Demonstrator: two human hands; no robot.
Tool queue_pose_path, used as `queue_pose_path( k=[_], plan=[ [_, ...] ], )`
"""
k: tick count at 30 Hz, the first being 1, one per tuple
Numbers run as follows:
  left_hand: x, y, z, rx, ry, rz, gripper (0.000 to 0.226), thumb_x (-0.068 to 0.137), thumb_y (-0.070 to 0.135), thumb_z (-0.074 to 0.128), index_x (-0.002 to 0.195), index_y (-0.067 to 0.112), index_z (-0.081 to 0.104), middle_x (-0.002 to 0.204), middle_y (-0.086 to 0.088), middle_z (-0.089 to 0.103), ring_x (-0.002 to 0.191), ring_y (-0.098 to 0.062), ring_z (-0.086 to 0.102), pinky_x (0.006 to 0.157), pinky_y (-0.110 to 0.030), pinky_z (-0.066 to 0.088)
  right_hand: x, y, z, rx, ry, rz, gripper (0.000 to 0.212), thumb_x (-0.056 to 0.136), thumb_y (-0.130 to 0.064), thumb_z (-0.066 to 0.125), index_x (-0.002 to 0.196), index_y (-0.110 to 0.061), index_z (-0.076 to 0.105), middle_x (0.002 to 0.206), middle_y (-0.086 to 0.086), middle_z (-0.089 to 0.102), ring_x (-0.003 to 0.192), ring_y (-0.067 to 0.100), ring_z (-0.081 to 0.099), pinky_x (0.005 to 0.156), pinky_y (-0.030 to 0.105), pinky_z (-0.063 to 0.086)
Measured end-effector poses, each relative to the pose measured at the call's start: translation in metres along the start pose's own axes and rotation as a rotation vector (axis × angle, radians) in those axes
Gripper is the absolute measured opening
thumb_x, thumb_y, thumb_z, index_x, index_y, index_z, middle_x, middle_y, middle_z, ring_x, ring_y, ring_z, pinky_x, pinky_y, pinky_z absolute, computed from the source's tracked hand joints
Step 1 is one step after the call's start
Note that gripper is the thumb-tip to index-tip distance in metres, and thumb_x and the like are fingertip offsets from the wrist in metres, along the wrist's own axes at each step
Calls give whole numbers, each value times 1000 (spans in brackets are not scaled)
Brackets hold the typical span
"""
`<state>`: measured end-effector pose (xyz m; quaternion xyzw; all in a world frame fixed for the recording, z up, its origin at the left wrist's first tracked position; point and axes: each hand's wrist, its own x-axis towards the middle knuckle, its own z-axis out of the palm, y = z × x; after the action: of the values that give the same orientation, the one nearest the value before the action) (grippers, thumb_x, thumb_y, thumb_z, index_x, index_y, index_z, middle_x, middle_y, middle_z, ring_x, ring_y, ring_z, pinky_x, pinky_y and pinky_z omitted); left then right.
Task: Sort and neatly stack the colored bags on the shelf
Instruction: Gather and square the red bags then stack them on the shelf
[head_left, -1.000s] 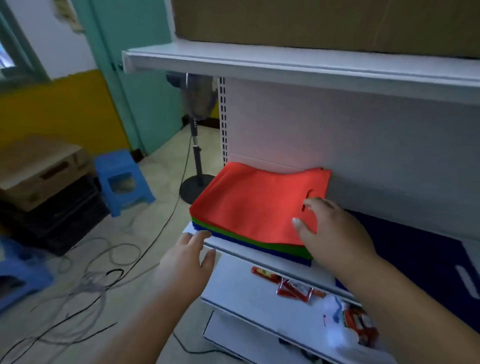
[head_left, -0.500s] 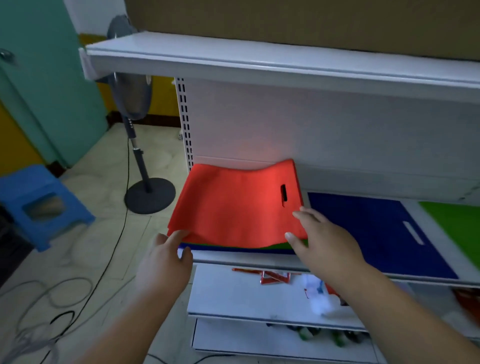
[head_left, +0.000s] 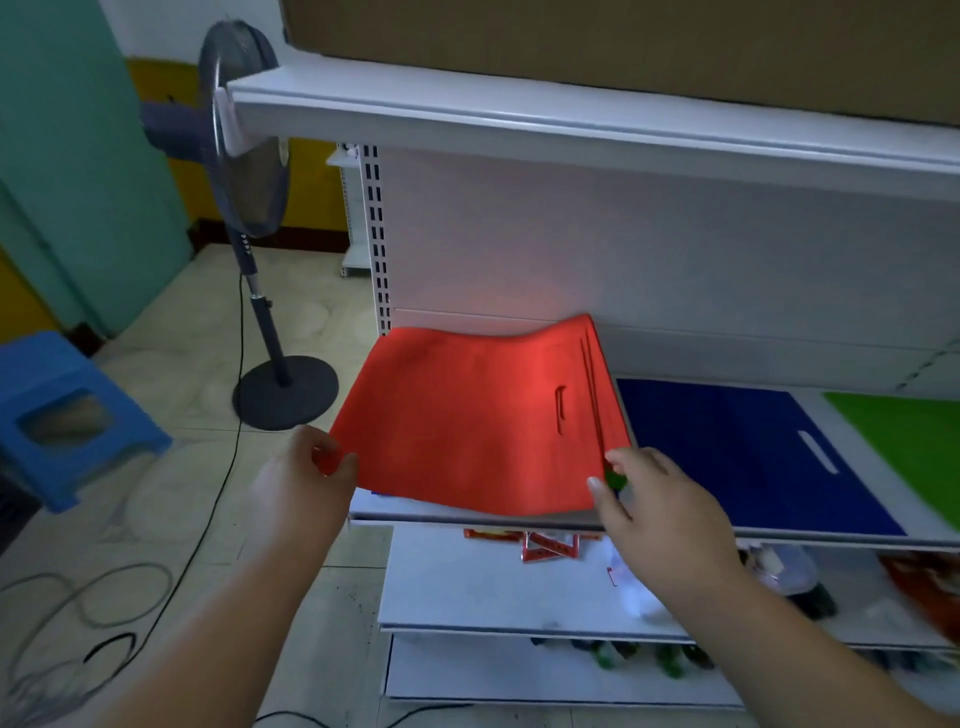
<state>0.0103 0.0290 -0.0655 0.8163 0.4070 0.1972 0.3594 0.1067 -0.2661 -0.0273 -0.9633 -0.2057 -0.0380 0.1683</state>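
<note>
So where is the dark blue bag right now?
The dark blue bag lies flat on the shelf, right of the red bag and left of the green bag.

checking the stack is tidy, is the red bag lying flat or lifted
Lifted at the front: the red bag bows, both hands pinching its near corners.

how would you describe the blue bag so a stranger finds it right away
On the white shelf, three colours sit side by side. The blue bag lies flat in the middle, between the red bag and the green bag; neither hand touches it.
</note>
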Motion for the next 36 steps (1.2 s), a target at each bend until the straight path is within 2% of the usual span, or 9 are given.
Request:
queue_pose_path(
  k=[3, 8, 13, 16, 18, 21, 23, 30, 36],
  plan=[
    [3, 1, -4, -107, -115, -51, 24, 86, 15, 62, 105, 28, 52, 88, 6, 64, 60, -20, 65, 49, -24, 40, 5, -7, 5, 207, -34, 138, 43, 93, -44, 57, 131, -27, 49, 113, -6, 60, 90, 12, 57, 74, 28, 46],
    [-8, 5, -8, -168, -259, -31, 36, 86, 1, 51, 107, 31, 53, 87, -2, 64, 68, -25, 62, 56, -31, 46, 21, -14, 9, 460, -143, 213, 43, 93, -25, 63, 131, -37, 49, 133, 4, 56, 116, 13, 55, 82, 22, 40],
    [-8, 5, -8, -194, -237, -40, 27, 90, 8, 53, 105, 30, 56, 89, 3, 62, 67, -23, 63, 57, -30, 46, 10, 3, 13, 429, -182, 159, 36, 94, -27, 59, 125, -44, 52, 114, -7, 67, 90, 7, 67, 82, 27, 54],
    [-10, 11, -6, -204, -199, -24, 25, 89, 6, 56, 95, 30, 61, 90, 5, 62, 68, -20, 61, 60, -29, 48, 6, 14, 10, 455, -201, 186, 38, 94, -31, 58, 127, -48, 49, 92, -1, 67, 86, 17, 68, 70, 28, 56],
    [-12, 13, -4, -208, -182, -23, 25, 87, 6, 58, 89, 31, 61, 86, 4, 63, 70, -21, 62, 61, -30, 48, 11, 17, 9, 484, -194, 208, 38, 93, -29, 61, 121, -52, 50, 95, 4, 68, 82, 23, 67, 69, 35, 58],
    [-17, 14, -3, -174, -172, -4, 23, 87, 8, 58, 85, 31, 59, 85, 7, 63, 77, -14, 60, 60, -27, 45, 16, 16, 10, 608, -214, 187, 43, 91, -18, 64, 114, -54, 55, 119, -11, 64, 94, 4, 61, 89, 29, 52],
    [-24, 11, -2, -129, -147, 21, 21, 89, 10, 57, 85, 30, 58, 84, 8, 62, 77, -12, 59, 60, -27, 42, 13, 17, 8, 579, -170, 150, 38, 92, -19, 63, 117, -48, 58, 120, -17, 63, 105, -1, 59, 96, 27, 48],
    [-73, 37, 29, -142, 65, 85, 12, 94, 26, 57, 95, 37, 60, 79, 12, 62, 74, -18, 60, 64, -34, 47, -14, 54, -28, 384, 211, 26, 37, 95, -29, 58, 132, -36, 58, 115, -29, 56, 103, -13, 51, 87, 0, 35],
    [-121, 112, 90, -168, 16, 254, 13, 94, 28, 60, 102, 30, 69, 88, 10, 64, 85, -17, 59, 72, -32, 43, -41, 152, -76, 272, 367, 109, 40, 97, -32, 55, 137, -34, 53, 115, -24, 57, 98, -6, 53, 88, 10, 38]
  ],
)
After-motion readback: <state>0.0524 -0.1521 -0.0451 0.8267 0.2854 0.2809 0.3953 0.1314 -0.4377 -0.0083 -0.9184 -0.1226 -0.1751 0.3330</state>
